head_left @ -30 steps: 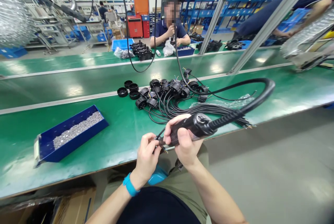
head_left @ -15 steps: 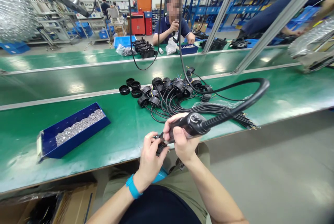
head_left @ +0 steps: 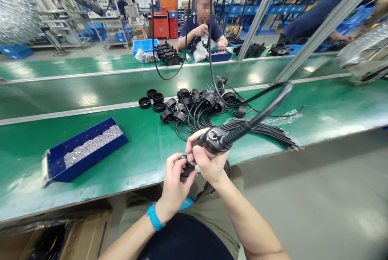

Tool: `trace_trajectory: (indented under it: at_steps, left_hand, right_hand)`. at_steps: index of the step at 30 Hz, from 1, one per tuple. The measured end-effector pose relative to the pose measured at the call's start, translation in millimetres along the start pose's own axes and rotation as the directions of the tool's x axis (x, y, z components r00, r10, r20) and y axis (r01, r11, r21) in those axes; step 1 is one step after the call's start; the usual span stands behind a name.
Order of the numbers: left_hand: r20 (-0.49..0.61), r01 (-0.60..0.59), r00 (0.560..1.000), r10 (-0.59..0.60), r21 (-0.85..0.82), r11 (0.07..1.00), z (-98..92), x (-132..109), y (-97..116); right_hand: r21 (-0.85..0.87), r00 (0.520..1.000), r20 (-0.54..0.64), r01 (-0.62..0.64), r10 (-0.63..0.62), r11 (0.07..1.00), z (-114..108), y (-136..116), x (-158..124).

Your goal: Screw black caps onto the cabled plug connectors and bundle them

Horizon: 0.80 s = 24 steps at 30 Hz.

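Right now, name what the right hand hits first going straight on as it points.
Likely the small black part pinched in the left hand, right at the screwdriver tip; depth is unclear.

Left hand [head_left: 176,179]: bare. Right hand [head_left: 206,165]: bare.

Left wrist: one wristband [head_left: 154,216], bright blue, smooth and narrow, fitted snug just behind the hand. Any marking on it is too small to read.

Forearms [head_left: 248,227]: both uncovered along their whole visible length.

Top [head_left: 182,239]: dark, black or deep navy, plain cloth, seen only at the lower edge of the view.

Trousers [head_left: 216,207]: khaki-olive, plain woven cloth, visible over the lap.
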<state>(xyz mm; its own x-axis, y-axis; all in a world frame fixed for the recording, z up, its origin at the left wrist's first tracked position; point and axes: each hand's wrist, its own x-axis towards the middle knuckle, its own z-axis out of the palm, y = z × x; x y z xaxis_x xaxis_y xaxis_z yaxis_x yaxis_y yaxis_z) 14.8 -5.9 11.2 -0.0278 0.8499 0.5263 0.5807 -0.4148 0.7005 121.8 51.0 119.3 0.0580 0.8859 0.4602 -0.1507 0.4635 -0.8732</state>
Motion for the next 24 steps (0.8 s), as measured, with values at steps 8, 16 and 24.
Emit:
trace_trajectory:
  at_steps: [8, 16, 24]
  left_hand:
    - [0.066, 0.184, 0.98, -0.187, 0.059, 0.981, -0.9, -4.4, -13.1]
    - [0.081, 0.185, 0.98, -0.184, -0.007, 0.983, -2.6, -3.7, -12.8]
    - [0.073, 0.164, 0.983, -0.166, 0.026, 0.986, -2.7, -3.5, -11.3]
  right_hand:
    - [-0.035, 0.994, 0.104, -0.012, 0.015, 0.999, 2.0, 4.2, 9.9]
    - [-0.067, 0.982, 0.187, 0.05, -0.036, 0.997, 9.0, 3.6, 14.8]
    - [-0.093, 0.99, 0.138, 0.034, -0.021, 0.995, 7.4, 11.6, 14.2]
